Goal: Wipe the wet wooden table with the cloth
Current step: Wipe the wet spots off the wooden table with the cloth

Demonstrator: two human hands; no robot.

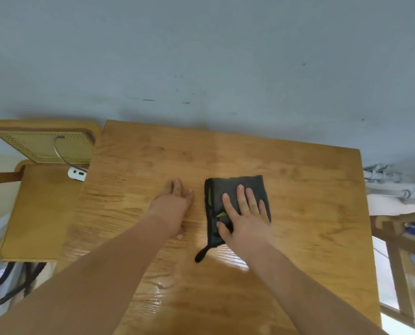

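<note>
A dark grey folded cloth point(228, 189) with small green marks and a black loop lies flat near the middle of the wooden table point(310, 213). My right hand point(244, 213) presses down on the cloth with its fingers straight and spread. To the left of the cloth, my left hand point(175, 204) rests flat on the bare wood, fingers straight, touching no cloth. The wood near the front shines with wet streaks point(160, 293).
A wooden chair point(39, 209) with a cane back stands at the table's left, a white device point(77, 174) with a cable on it. A grey wall runs behind the table. A wooden rack point(405, 267) and white pipes stand at the right.
</note>
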